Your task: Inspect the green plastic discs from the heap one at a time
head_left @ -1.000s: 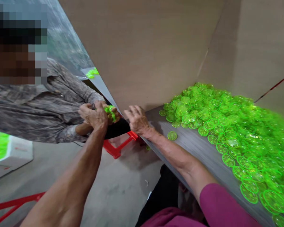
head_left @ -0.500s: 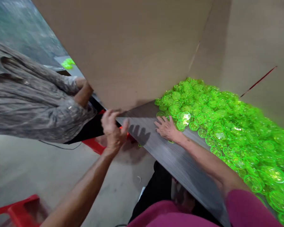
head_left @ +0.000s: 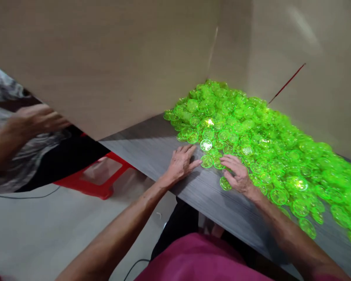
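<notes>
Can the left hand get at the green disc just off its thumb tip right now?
Probably yes: the left hand is open, its thumb at the green disc and nothing visible between them. The right hand is on the disc's other side, leaving the left edge free.

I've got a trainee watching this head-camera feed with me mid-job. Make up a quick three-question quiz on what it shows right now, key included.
1. Pick one. What colour is the plastic stool beside the table? A) blue B) red C) white
2. True or false: the person's two hands are clasped together.
3. Short answer: on what surface does the pile of green discs lie?

Key:
1. B
2. False; the left hand and right hand are apart.
3. The grey tabletop
</notes>
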`<state>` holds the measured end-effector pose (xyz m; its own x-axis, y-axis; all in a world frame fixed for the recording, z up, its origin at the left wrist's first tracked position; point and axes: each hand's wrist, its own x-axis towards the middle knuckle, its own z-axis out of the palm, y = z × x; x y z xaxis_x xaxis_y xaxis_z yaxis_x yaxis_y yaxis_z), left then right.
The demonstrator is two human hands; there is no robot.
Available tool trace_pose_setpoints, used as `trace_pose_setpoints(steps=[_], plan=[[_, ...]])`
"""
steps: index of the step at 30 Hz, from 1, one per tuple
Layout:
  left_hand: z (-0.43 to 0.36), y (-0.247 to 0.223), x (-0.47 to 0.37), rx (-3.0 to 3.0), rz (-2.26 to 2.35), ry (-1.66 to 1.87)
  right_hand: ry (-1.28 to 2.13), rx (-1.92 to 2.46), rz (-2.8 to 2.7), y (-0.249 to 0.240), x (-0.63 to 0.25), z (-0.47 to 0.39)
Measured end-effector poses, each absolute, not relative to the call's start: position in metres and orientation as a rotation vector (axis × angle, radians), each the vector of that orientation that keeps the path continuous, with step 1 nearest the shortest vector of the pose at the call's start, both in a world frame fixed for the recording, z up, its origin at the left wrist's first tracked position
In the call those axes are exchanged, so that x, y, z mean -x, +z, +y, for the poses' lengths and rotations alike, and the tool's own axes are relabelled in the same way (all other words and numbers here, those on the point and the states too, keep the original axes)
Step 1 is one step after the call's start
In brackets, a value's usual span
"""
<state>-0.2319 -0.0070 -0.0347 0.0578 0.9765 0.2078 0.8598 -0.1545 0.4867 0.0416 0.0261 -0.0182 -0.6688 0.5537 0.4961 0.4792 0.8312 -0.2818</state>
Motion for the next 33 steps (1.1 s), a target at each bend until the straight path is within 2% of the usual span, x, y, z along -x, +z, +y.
trace_pose_setpoints(steps=[4, 7, 12, 16, 21, 27, 33], plan=[[-0.005, -0.024, 0.205, -2.205, 1.814, 0.560, -0.014, 1.058, -2.574, -0.008, -0.059, 0.003], [-0.005, -0.022, 0.196, -2.249, 1.755, 0.484, -0.054, 1.096, -2.712, -0.005, -0.058, -0.009], [-0.008, -0.028, 0.211, -2.008, 1.824, 0.617, 0.058, 0.937, -2.626, -0.018, -0.059, -0.002], [0.003, -0.028, 0.231, -1.911, 1.931, 0.779, 0.060, 1.003, -2.469, -0.021, -0.063, 0.011], [0.015, -0.018, 0.232, -2.096, 1.741, 0.832, 0.057, 1.135, -2.591, -0.010, -0.063, 0.025], [0.007, -0.015, 0.197, -2.485, 1.105, 0.624, 0.317, 1.104, -2.769, -0.004, -0.063, 0.043], [-0.007, -0.026, 0.186, -2.604, 1.219, 0.636, 0.290, 1.066, -2.688, -0.002, -0.065, 0.047]])
